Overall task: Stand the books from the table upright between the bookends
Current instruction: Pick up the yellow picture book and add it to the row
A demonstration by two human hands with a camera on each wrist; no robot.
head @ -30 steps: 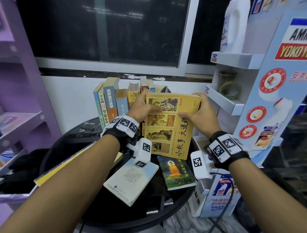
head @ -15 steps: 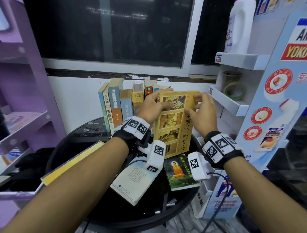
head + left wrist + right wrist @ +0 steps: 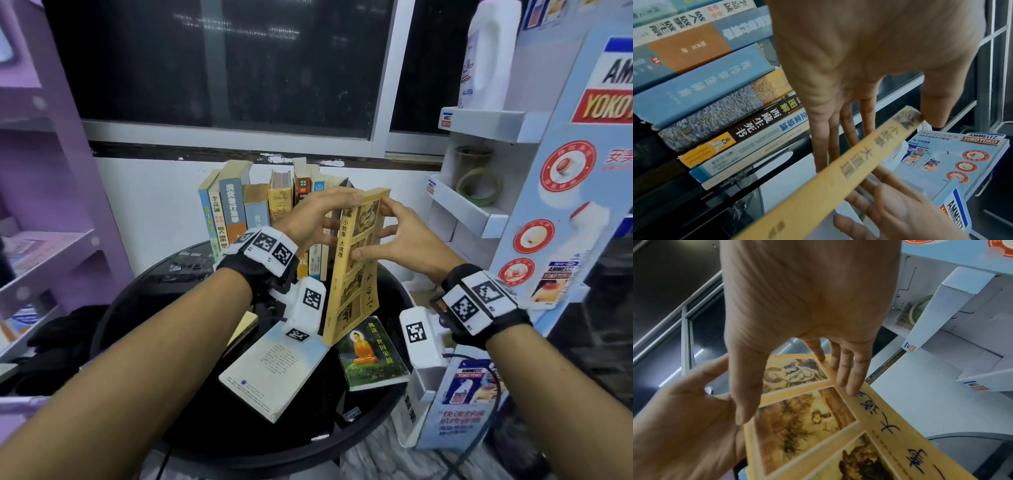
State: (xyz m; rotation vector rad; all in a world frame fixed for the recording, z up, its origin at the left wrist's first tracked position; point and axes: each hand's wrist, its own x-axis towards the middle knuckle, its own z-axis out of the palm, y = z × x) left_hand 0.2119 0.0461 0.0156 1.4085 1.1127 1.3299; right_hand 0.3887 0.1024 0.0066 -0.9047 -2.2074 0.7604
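Note:
I hold a yellow book (image 3: 352, 274) upright, spine toward me, at the right end of the standing row of books (image 3: 239, 205). My left hand (image 3: 329, 216) holds its top, with the fingers along the far cover and the thumb at the top of the spine (image 3: 929, 116). My right hand (image 3: 400, 240) presses straight, spread fingers against the picture cover (image 3: 818, 426). A dark bookend edge (image 3: 346, 183) shows just behind the yellow book. A white book (image 3: 274, 373) and a green Buddha book (image 3: 370, 356) lie flat on the black round table (image 3: 154, 308).
Another flat yellow-edged book (image 3: 245, 329) lies under my left forearm. A white display stand (image 3: 479, 212) rises close on the right, with a printed box (image 3: 455, 411) below it. A purple shelf unit (image 3: 51, 240) stands at the left, and a dark window is behind.
The yellow book has turned from cover-facing to spine-facing me and moved toward the row's right end. My right hand went from gripping its edge to lying flat on the cover.

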